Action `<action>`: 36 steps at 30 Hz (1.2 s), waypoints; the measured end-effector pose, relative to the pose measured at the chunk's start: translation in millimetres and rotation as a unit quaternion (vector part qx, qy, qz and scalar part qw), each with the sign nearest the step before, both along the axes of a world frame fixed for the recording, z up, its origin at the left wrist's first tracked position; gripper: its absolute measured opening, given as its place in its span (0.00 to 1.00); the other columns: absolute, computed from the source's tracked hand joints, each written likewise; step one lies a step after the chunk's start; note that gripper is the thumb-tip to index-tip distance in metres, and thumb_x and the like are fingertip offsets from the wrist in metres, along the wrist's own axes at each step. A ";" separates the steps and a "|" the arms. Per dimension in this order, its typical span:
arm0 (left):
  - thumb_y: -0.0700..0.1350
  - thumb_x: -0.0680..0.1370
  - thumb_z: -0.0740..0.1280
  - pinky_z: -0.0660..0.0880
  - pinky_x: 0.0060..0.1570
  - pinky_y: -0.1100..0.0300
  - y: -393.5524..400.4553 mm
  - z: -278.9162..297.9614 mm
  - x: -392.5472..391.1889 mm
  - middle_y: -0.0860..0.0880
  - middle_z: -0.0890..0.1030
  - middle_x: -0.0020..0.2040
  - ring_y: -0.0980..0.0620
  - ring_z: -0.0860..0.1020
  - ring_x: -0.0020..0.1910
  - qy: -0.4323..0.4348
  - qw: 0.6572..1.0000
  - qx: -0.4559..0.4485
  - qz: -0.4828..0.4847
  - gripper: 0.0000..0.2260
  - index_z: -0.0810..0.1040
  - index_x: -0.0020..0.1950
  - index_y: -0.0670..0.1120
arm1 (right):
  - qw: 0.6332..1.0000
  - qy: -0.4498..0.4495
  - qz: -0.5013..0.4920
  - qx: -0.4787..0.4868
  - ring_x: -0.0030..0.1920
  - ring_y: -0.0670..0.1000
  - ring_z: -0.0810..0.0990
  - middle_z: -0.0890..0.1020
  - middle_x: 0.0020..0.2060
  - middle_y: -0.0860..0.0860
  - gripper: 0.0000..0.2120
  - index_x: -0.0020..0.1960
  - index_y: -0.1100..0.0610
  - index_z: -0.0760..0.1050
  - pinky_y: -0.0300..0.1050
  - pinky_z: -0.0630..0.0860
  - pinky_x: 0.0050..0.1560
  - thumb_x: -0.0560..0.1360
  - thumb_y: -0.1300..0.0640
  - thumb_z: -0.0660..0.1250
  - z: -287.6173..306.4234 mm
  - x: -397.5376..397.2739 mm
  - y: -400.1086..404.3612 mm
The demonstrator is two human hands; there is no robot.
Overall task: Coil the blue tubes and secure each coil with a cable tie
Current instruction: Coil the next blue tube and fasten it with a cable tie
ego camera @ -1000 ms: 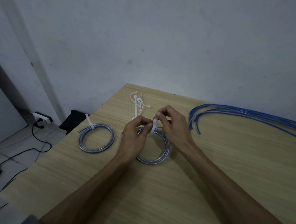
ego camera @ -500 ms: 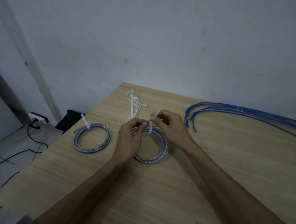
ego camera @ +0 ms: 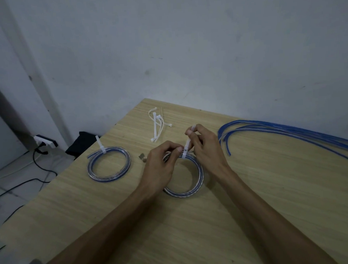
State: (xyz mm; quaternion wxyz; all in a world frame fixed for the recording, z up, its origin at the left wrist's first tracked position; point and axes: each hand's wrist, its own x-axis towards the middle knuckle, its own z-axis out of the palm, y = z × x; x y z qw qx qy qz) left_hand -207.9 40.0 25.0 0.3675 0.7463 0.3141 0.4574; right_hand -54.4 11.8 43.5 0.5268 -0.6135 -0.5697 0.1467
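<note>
A: What have the hands got?

B: Right hand [ego camera: 205, 148] pinches the thin white plastic cable tie [ego camera: 187, 146]; left hand [ego camera: 160, 164] pinches the springy blue tube coil [ego camera: 184, 177] on the pale wooden surface [ego camera: 252, 188].

A: Handling?

B: Light, slippery; grip beside the tie.

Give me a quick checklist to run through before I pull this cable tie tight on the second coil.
1. Tie wraps the coil: a white cable tie stands up from the top of the coil in hand: ok.
2. Tail gripped: right hand pinches the tie's upper end: ok.
3. Coil steadied: left hand holds it at the tie's base: ok.
4. Tail threaded through the head: hidden by the fingers: cannot tell.
5. All loops inside the tie: covered by the hands: cannot tell.
6. Supplies for the next coil: spare ties and loose blue tubes lie on the table; the finished coil is apart at left: ok.
</note>
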 end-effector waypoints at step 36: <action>0.48 0.80 0.68 0.76 0.56 0.65 11.4 -7.0 -1.5 0.56 0.86 0.51 0.63 0.81 0.54 0.042 0.997 -0.059 -0.024 0.10 0.84 0.59 0.48 | 0.999 0.053 0.000 0.004 0.43 0.41 0.80 0.81 0.40 0.45 0.04 0.47 0.55 0.78 0.31 0.75 0.44 0.81 0.58 0.67 -8.3 -11.5 2.8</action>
